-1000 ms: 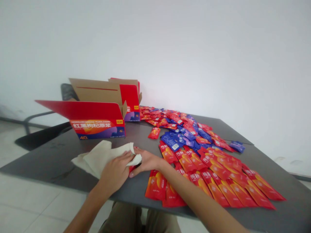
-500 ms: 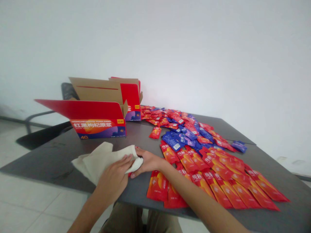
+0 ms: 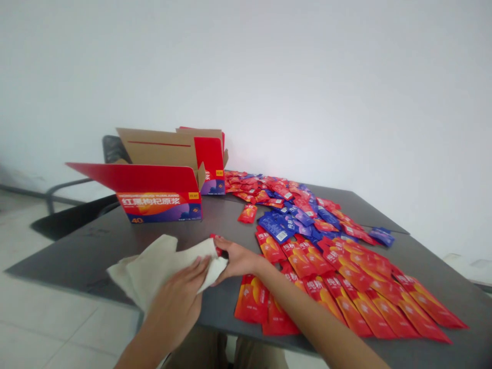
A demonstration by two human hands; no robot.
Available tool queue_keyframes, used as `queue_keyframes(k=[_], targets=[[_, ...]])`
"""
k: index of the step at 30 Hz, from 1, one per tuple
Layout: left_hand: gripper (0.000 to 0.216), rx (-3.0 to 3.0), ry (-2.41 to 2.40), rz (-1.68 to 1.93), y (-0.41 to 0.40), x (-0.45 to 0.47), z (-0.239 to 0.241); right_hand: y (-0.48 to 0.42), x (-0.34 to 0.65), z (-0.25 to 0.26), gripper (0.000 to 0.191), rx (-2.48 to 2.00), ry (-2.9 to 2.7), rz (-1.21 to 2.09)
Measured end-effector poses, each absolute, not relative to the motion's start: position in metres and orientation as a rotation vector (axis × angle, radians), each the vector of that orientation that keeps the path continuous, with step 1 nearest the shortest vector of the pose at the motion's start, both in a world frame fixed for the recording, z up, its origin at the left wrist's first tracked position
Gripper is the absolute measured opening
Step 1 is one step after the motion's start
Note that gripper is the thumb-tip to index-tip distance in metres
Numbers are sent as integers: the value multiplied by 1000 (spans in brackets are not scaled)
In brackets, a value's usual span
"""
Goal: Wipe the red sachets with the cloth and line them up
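Note:
My left hand (image 3: 180, 292) is closed over a cream-coloured cloth (image 3: 154, 259), its fingers pressed on the folded fabric. Between the cloth's right edge and my right hand (image 3: 239, 260), a small part of a red sachet (image 3: 218, 245) shows; the rest is covered by cloth and fingers. My right hand pinches this sachet, and both hands meet above the table's front edge. Just right of them, several large red and orange sachets (image 3: 251, 297) lie in overlapping rows, partly behind my right forearm.
Two open red cartons stand at the back left, the nearer carton (image 3: 161, 205) with its flap tilted out. A heap of red and blue sachets (image 3: 292, 205) spreads over the dark table (image 3: 223, 228). One small red sachet (image 3: 248, 213) lies apart. A black chair (image 3: 57, 220) stands behind the left edge.
The view has shifted slightly, so the scene sits a little lower and further right. The cloth has slid a little along the sachet, and more red shows by my right fingers.

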State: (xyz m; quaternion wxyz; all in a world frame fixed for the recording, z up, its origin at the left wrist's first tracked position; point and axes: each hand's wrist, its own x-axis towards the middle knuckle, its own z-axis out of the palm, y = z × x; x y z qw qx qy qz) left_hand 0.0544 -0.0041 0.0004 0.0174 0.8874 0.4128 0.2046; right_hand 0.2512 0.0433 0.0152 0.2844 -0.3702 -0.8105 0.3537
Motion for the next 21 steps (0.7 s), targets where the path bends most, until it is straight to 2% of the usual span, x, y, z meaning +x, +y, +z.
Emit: queue_keyframes(k=[2, 6, 8, 14, 19, 21], targets=[[57, 2754, 1286, 623, -6, 52, -1, 45, 252, 13, 99, -1025, -2176, 942], [56, 2699, 1310, 568, 14, 67, 16, 43, 249, 20, 76, -836, -2197, 964], [55, 2694, 1316, 577, 17, 72, 20, 43, 248, 22, 74, -785, -2195, 979], [59, 2766, 1316, 628, -9, 57, 0, 48, 252, 4, 112, -1133, -2164, 959], [56, 2671, 1365, 559, 14, 70, 16, 47, 250, 11, 88, -913, -2196, 955], [56, 2677, 1357, 561, 18, 74, 17, 46, 249, 13, 84, -843, -2205, 960]])
